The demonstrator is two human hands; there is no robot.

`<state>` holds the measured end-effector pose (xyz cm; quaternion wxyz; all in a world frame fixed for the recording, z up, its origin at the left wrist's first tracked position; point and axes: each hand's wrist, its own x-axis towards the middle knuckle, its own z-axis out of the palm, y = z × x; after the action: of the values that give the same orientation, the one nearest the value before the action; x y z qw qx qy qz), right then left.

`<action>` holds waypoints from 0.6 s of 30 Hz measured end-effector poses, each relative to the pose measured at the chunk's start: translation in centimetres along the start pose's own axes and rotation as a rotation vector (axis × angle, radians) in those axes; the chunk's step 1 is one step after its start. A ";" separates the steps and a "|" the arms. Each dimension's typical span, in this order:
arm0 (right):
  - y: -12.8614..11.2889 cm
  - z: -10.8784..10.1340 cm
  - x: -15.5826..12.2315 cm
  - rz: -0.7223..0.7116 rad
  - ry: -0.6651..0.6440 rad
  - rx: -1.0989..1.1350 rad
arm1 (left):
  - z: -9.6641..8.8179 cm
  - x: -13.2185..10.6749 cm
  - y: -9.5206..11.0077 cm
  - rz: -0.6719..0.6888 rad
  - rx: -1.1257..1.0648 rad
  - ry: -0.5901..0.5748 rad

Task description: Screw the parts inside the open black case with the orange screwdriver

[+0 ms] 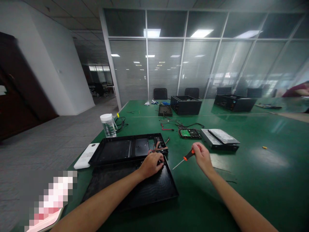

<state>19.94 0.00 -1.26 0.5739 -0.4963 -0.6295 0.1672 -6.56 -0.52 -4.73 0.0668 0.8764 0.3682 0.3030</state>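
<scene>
My right hand (202, 156) is wrapped round the handle of a black-and-orange screwdriver (189, 155). Its metal shaft points down and left over the green table, short of a black panel's corner. My left hand (152, 165) is closed at the upper right edge of that black panel (154, 190), fingers curled; what they pinch is hidden. Behind it lies a second black panel (118, 149), shallow like a tray, with striped multicoloured wires (158, 146) at its right end, just beyond my left fingers.
A green circuit board (185, 133) and a silver drive box (218, 138) lie beyond my right hand. A clear bottle (109, 127) and a white device (85, 157) are at the left. Black computer cases (185, 106) stand farther back. A person's sleeve (295, 89) shows at far right.
</scene>
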 end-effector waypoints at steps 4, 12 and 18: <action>-0.5 2.0 -1.1 -0.036 0.055 -0.110 | 0.0 -0.1 -0.1 0.023 -0.004 -0.007; -0.2 2.5 -1.5 -0.115 -0.049 -0.231 | -0.1 0.0 0.0 0.031 -0.001 0.006; -0.7 2.5 -1.6 -0.168 -0.055 -0.292 | -0.1 -0.1 0.0 0.032 0.012 0.007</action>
<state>17.20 -0.73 -2.25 0.4902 -0.5154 -0.7018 0.0386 -6.65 -0.62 -4.65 0.0555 0.8815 0.3561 0.3050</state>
